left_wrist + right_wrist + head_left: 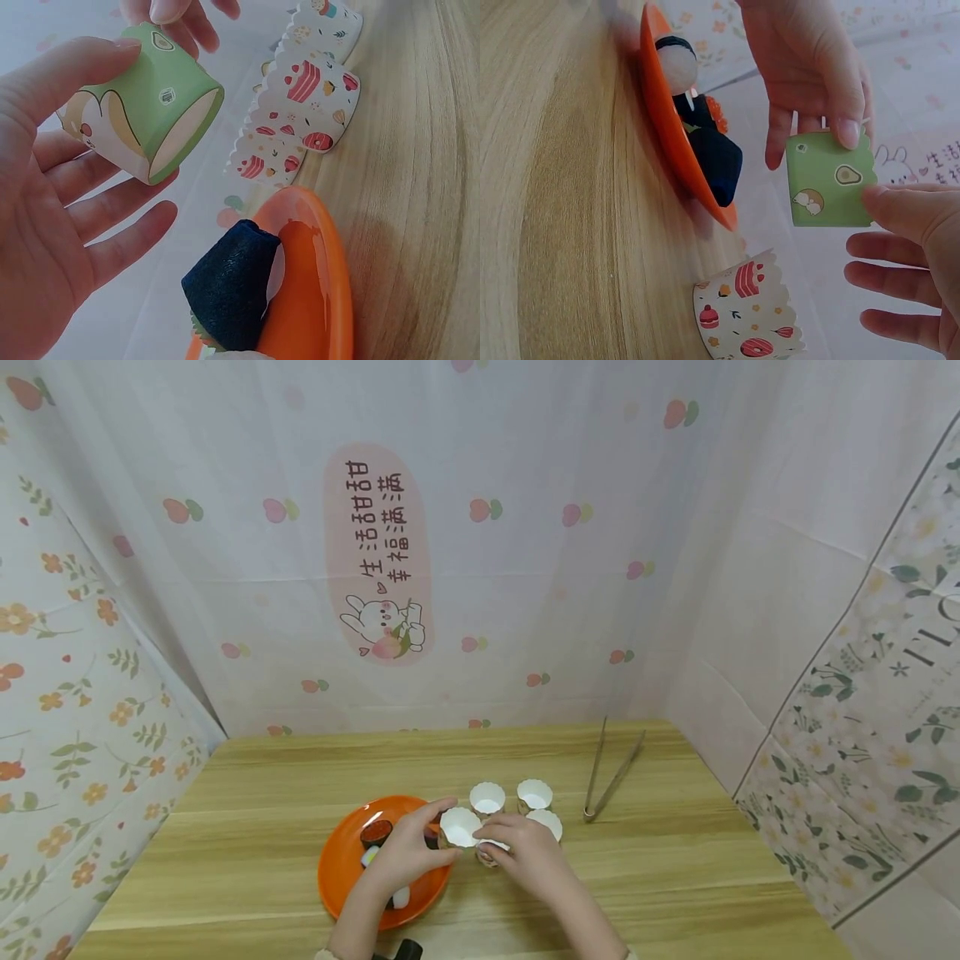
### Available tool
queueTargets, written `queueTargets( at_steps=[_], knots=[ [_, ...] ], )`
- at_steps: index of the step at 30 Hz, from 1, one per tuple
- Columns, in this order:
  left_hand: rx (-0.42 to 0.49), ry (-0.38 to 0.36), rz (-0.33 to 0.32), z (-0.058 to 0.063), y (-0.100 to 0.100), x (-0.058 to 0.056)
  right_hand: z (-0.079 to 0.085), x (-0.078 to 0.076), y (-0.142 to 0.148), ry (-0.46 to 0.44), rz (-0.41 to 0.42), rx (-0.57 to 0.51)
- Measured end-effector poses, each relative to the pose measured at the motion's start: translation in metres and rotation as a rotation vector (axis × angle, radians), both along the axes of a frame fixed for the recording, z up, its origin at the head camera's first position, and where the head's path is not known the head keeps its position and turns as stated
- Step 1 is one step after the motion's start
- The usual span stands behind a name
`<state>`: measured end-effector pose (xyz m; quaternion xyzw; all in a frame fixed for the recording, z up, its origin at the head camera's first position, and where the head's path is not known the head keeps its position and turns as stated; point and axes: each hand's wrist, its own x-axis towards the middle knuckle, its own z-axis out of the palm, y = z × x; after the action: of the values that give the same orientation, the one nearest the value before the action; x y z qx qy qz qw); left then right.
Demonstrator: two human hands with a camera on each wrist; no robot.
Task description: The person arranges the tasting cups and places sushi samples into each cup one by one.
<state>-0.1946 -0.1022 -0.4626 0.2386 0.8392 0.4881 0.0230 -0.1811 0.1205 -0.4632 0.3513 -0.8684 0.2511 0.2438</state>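
Note:
A green paper baking cup (pixel 459 828) with avocado and animal prints is held up between both hands. My left hand (pixel 411 853) grips its side, thumb (pixel 90 64) on the outer wall and fingers spread around the other side. At the scalloped rim, my right hand (pixel 531 853) pinches the cup with its thumb (pixel 900 206); the other fingers stand apart from it. White baking cups with red cake prints (pixel 300 94) stand just beyond, one of them (pixel 489 857) partly hidden under the right hand.
Left of the cups, an orange plate (pixel 332 877) bears toy sushi, including a red-topped roll (pixel 376 833) and a dark wrapped piece (pixel 232 285). Metal tongs (pixel 611 781) lie at the right of the wooden table (pixel 675 877). A black object (pixel 408 950) shows at the front edge.

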Motion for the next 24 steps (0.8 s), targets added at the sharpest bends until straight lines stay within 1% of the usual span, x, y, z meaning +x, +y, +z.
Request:
queueTargets(
  at_steps=[12,20,24],
  knots=[
    [-0.016,-0.001,-0.008,-0.0010,0.0029,-0.0001,0.0025,-0.0015,0.0013,0.081,0.035,0.000],
    [0.038,-0.017,-0.061,-0.0040,0.0051,0.0017,0.0021,-0.0005,0.0058,0.116,0.051,0.024],
    [0.037,-0.010,-0.072,-0.0040,0.0050,0.0029,0.0023,0.0003,0.0067,0.128,0.063,0.026]
  ],
)
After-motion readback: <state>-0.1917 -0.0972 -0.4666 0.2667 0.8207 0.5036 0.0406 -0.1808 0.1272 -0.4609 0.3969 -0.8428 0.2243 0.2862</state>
